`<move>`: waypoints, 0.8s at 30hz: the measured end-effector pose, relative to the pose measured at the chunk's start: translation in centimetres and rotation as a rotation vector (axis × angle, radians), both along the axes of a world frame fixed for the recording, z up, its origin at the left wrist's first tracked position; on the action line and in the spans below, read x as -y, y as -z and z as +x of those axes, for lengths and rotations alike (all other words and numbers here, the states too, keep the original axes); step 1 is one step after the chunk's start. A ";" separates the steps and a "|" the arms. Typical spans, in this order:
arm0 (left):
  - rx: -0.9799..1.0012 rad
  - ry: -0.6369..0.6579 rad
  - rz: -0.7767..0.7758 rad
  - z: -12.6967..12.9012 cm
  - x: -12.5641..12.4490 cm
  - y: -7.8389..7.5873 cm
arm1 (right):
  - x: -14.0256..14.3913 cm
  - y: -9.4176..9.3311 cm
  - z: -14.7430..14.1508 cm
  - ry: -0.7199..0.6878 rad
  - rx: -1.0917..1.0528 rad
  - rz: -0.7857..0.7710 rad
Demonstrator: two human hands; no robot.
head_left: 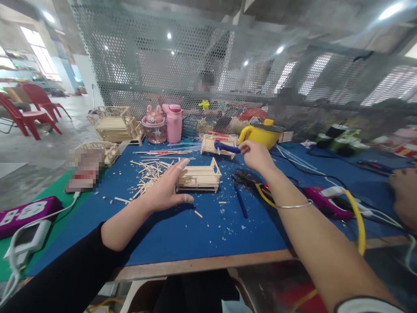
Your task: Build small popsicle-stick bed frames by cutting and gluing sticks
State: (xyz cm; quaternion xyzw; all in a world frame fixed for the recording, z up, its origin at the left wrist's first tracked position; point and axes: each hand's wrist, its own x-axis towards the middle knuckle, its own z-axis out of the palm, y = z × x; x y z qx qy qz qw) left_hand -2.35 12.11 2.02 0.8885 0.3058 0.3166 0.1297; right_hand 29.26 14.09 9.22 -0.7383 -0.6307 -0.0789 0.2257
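My left hand (166, 189) rests open against the left end of a small wooden stick model (199, 176) on the blue mat (182, 230), thumb below it and fingers spread above. My right hand (257, 155) reaches farther back, fingers pinched on the end of a blue-handled tool (226, 148) that lies across a second wooden model (218, 144). A silver bangle circles my right wrist. Loose wooden sticks (148, 174) lie scattered left of my left hand.
A yellow pot (260, 132), pink bottles (172, 124) and more stick models (114, 124) line the back. Pliers (247, 178), a blue pen and a magenta tool (322, 202) with cables lie right. Another person's hand (404, 191) is at far right. A power strip (26, 213) sits left.
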 end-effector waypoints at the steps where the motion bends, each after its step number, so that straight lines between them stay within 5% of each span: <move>1: 0.002 0.004 -0.009 0.0 0.0 0.1 | -0.3 -0.3 -0.4 0.002 0.014 -0.008; 5: 0.036 -0.007 -0.048 -0.1 -0.3 0.5 | 0.1 -1.1 -2.1 -0.047 0.061 -0.120; 9: 0.096 -0.016 -0.124 -0.1 -0.5 0.8 | 3.5 -0.4 -3.3 -0.152 0.115 -0.343; 12: 0.236 -0.053 -0.215 0.0 -0.7 0.8 | 6.8 1.1 -4.3 -0.402 0.131 -0.450; 15: 0.359 -0.103 -0.249 -0.1 -1.0 1.0 | 8.8 2.9 -5.1 -0.564 0.132 -0.415; 19: 0.428 -0.051 -0.297 0.0 -1.5 1.4 | 9.2 4.1 -5.5 -0.572 0.110 -0.358; 21: 0.453 -0.069 -0.295 0.1 -1.5 1.5 | 9.1 3.9 -6.0 -0.601 -0.014 -0.329; 24: 0.474 -0.120 -0.278 0.2 -1.3 1.1 | 9.1 3.7 -8.2 -0.626 -0.481 -0.320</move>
